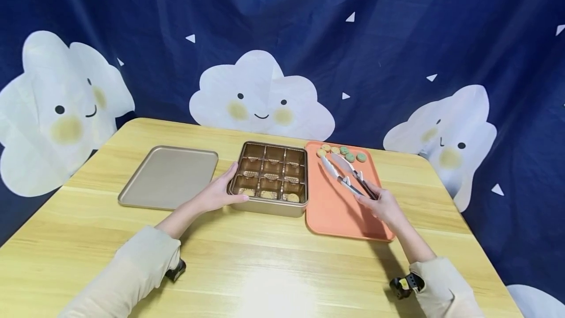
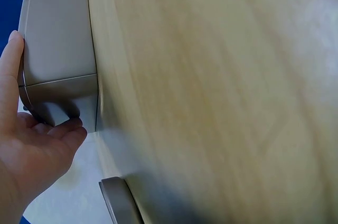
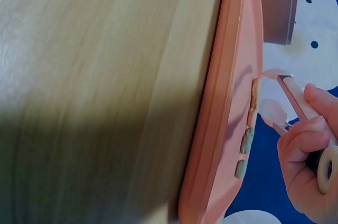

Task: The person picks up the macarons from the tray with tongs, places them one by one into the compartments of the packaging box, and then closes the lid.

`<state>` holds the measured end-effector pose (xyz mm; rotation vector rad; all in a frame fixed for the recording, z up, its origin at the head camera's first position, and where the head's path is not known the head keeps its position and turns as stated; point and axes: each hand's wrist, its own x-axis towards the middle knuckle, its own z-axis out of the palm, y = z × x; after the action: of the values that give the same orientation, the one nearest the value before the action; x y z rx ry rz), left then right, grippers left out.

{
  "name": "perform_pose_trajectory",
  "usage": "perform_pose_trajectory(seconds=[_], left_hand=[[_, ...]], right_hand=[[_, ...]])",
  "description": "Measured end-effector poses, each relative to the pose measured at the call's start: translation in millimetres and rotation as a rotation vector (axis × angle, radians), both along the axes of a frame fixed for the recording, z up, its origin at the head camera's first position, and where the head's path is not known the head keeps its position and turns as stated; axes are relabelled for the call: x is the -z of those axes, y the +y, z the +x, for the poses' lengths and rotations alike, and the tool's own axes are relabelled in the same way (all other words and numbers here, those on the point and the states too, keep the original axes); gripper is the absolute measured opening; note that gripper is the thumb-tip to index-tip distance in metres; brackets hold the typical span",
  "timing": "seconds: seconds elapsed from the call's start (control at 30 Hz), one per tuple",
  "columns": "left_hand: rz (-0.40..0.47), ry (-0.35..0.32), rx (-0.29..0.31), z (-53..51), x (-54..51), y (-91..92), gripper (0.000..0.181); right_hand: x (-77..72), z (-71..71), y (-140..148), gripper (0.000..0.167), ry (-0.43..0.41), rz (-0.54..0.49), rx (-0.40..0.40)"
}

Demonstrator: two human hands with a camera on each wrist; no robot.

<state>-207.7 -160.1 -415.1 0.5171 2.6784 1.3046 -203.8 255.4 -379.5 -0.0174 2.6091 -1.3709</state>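
A square bronze baking tin [image 1: 265, 206] with a gridded divider [image 1: 263, 167] stands mid-table. Pale round cookies [image 1: 268, 194] lie in its near row of compartments. My left hand [image 1: 216, 193] grips the tin's near left corner, thumb over the front rim and fingers along the left side. In my right hand [image 1: 385, 206] I hold kitchen tongs [image 1: 329, 165], their tips apart above an orange tray [image 1: 331, 215]. Yellow cookies [image 1: 325, 147] and green cookies [image 1: 361, 157] sit at the tray's far end, near the tips. Nothing shows between the tips.
To the left of the tin lies a flat bronze square pan or lid [image 1: 172, 175]. The orange tray sits right against the tin's right side. Behind the wooden table [image 1: 212, 264] hangs a dark blue cloth [image 1: 309, 23] with cloud faces.
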Motion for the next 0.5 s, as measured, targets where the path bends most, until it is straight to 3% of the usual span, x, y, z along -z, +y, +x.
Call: perform_pose_trajectory(seconds=[0.23,0.5], left_hand=[[0.003,-0.003,-0.002,0.2,-0.4,0.6,0.104],[0.002,-0.007,0.002,0.2,-1.1,0.2,0.104]], right_hand=[[3.6,-7.7,-3,0.066,-0.036,0.085,0.023],[6.2,-17.4,-9,0.064,-0.053,0.071,0.021]])
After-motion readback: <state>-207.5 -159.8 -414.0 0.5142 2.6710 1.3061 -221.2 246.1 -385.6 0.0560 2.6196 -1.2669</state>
